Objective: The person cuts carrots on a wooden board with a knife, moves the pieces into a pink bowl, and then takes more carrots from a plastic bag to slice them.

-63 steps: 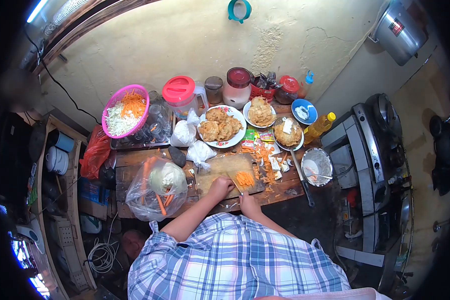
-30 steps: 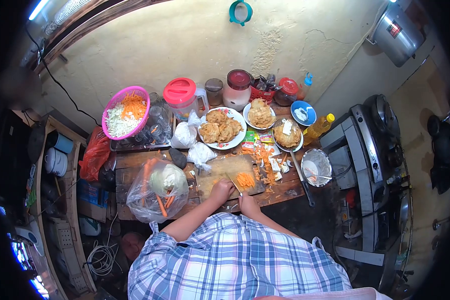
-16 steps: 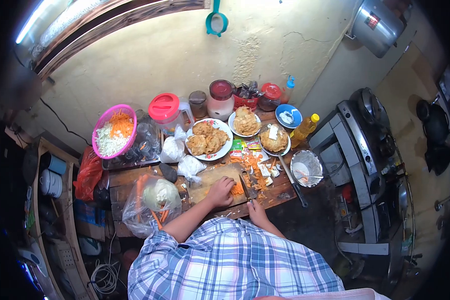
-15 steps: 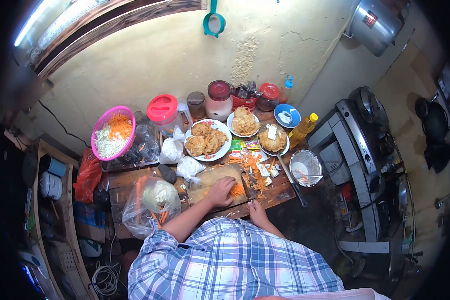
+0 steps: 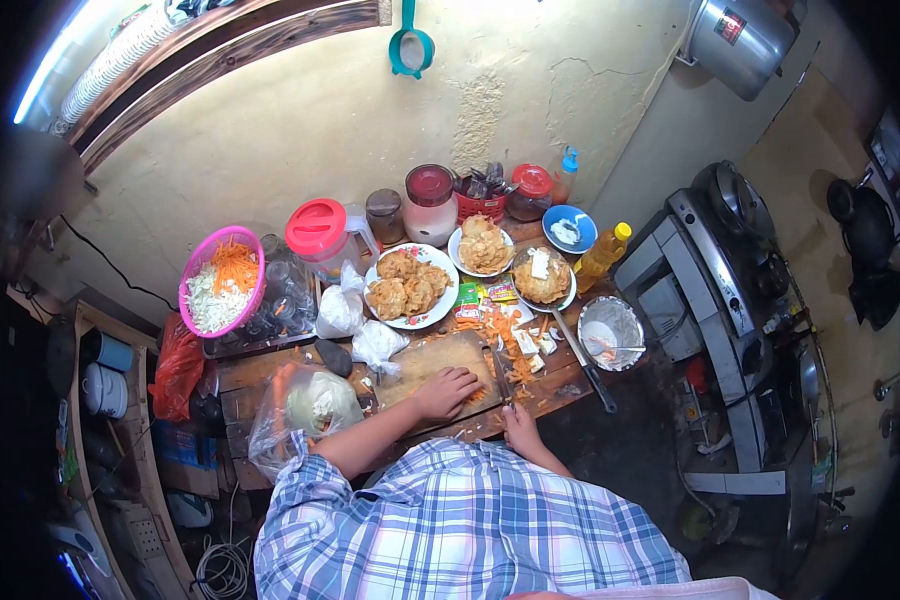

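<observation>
Brown plank table (image 5: 560, 388), our left grip (image 5: 448, 393) loosely spread, probably corralling orange carrot shreds (image 5: 478, 396); right grip (image 5: 519, 425) clutches a steel-bladed knife (image 5: 500, 372).

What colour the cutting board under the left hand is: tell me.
Light brown: the cutting board shows best in the head view.

Shirt (image 5: 470, 520), bottom centre of frame: blue, white and pale pink plaid. Cutting board (image 5: 410, 368), centre: tan. Carrot shreds (image 5: 478, 394), centre: orange. Basket (image 5: 260, 285), left: bright pink. Pitcher lid (image 5: 317, 222), left of centre: red. Large plate (image 5: 443, 307), centre: white, floral rim. Bowl (image 5: 586, 236), right of centre: blue. Strainer (image 5: 411, 52), top centre: teal
</observation>
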A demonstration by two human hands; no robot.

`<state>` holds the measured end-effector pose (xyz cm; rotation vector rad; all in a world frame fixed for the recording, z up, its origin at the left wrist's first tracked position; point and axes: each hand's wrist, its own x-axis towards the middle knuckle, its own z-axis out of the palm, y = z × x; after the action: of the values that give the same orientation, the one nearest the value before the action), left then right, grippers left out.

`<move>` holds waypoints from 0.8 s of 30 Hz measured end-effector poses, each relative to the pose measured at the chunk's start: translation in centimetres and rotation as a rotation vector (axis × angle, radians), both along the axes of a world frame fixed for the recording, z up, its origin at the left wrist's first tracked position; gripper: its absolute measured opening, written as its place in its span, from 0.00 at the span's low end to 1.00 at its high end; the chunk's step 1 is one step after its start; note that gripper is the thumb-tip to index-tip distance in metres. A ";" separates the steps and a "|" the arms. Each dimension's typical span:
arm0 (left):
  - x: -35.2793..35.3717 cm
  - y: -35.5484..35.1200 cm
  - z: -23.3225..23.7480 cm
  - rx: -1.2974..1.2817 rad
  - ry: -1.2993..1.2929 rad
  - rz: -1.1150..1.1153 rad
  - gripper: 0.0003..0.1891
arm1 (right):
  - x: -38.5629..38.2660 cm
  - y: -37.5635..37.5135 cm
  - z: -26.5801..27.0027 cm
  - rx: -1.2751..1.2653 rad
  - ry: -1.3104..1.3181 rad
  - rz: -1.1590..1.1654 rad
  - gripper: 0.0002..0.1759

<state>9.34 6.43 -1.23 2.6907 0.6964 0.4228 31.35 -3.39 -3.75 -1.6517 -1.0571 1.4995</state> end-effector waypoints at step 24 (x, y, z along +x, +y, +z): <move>2.7 -1.6 -2.9 0.021 0.106 0.317 0.08 | -0.6 0.4 0.6 -0.018 -0.008 0.040 0.12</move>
<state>12.02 4.79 -4.12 2.6417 1.1629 0.3658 30.77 -2.97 -3.20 -1.6596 -1.0891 1.5335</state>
